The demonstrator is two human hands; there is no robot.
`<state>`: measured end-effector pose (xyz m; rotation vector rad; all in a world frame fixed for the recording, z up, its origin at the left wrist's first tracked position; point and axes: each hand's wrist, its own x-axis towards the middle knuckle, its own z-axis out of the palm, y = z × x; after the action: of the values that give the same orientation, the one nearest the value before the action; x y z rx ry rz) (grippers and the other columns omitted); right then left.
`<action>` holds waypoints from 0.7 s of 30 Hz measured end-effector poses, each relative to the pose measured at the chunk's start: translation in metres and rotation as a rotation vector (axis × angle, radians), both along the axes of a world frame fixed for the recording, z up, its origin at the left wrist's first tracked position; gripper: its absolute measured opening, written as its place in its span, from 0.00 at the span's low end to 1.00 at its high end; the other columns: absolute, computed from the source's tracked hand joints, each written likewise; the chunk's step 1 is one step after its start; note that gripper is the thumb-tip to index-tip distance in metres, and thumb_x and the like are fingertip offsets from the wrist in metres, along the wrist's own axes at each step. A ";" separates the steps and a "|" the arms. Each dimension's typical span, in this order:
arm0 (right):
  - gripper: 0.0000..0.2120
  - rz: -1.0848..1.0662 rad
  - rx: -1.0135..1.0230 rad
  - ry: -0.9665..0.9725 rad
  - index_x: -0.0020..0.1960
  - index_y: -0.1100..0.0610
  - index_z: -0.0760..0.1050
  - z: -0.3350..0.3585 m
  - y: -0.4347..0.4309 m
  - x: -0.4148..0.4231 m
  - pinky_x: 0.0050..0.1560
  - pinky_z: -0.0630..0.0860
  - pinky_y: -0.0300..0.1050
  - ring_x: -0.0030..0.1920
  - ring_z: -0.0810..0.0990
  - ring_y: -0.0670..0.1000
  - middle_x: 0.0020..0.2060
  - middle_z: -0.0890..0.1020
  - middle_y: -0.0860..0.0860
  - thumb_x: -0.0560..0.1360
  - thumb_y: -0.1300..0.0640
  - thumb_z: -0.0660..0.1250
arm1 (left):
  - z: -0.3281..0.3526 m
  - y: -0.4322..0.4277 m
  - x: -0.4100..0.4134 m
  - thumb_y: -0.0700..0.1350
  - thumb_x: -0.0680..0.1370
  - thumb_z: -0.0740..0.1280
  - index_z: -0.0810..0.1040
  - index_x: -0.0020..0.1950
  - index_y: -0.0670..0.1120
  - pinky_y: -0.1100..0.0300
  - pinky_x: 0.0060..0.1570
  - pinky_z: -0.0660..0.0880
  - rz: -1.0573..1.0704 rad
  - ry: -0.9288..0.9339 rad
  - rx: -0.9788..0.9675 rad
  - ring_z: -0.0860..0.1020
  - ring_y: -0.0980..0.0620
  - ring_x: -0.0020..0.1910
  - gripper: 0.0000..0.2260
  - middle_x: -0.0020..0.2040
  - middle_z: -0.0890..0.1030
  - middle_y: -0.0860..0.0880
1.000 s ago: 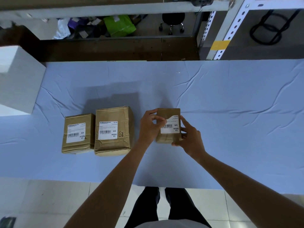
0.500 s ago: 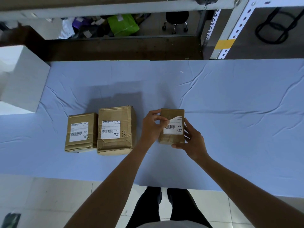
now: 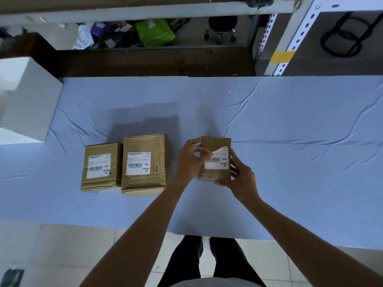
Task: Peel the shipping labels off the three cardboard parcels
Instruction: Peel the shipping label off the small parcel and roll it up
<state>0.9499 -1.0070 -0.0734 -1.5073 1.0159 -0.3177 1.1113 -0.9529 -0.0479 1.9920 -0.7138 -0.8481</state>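
Observation:
Three brown cardboard parcels stand on the blue table cloth (image 3: 290,141). The small right parcel (image 3: 213,175) carries a white shipping label (image 3: 217,162) whose upper left corner is lifted. My left hand (image 3: 190,160) pinches that lifted corner between thumb and forefinger. My right hand (image 3: 240,179) grips the parcel's right side and lower front edge. The middle parcel (image 3: 145,164) and the left parcel (image 3: 101,166) stand side by side, touching. Their labels, middle (image 3: 138,163) and left (image 3: 99,165), lie flat and whole.
A white block (image 3: 24,100) sits at the table's left end. Beyond the far edge are a dark bench, bags on the floor, a black stool (image 3: 221,25) and a white perforated rack post (image 3: 290,38). The table's near edge runs just before my legs.
The lifted corner of the right parcel's label has peeled further back under my left hand. My right hand has slid lower along the parcel's right side.

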 end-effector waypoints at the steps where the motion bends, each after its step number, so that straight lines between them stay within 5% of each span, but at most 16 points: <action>1: 0.50 0.005 -0.006 0.003 0.76 0.51 0.61 0.000 0.000 0.000 0.45 0.79 0.31 0.53 0.82 0.44 0.55 0.81 0.44 0.60 0.69 0.79 | 0.001 0.000 0.000 0.43 0.72 0.74 0.81 0.38 0.47 0.56 0.62 0.74 0.005 0.011 0.000 0.73 0.50 0.65 0.04 0.69 0.72 0.52; 8: 0.50 0.015 -0.015 0.013 0.75 0.49 0.62 0.001 -0.002 -0.001 0.48 0.80 0.34 0.53 0.82 0.45 0.55 0.82 0.43 0.59 0.70 0.79 | -0.003 0.000 0.000 0.43 0.71 0.75 0.83 0.48 0.41 0.74 0.48 0.74 0.030 0.033 -0.007 0.76 0.57 0.56 0.08 0.58 0.75 0.60; 11: 0.51 0.024 -0.015 0.019 0.76 0.49 0.61 0.001 -0.002 -0.001 0.47 0.79 0.32 0.53 0.82 0.44 0.54 0.82 0.42 0.60 0.70 0.79 | -0.004 0.001 0.000 0.43 0.71 0.75 0.82 0.46 0.43 0.79 0.42 0.72 0.024 0.033 -0.006 0.76 0.60 0.52 0.07 0.60 0.74 0.57; 21: 0.51 0.026 -0.023 0.045 0.76 0.49 0.62 0.003 -0.003 -0.001 0.48 0.81 0.34 0.53 0.82 0.45 0.53 0.82 0.43 0.59 0.69 0.80 | 0.003 0.000 -0.001 0.44 0.72 0.74 0.83 0.46 0.41 0.59 0.59 0.76 0.002 0.029 0.027 0.74 0.51 0.63 0.07 0.70 0.72 0.51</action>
<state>0.9494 -1.0100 -0.0706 -1.5537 1.0303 -0.2791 1.1101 -0.9526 -0.0446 1.9997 -0.6866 -0.8878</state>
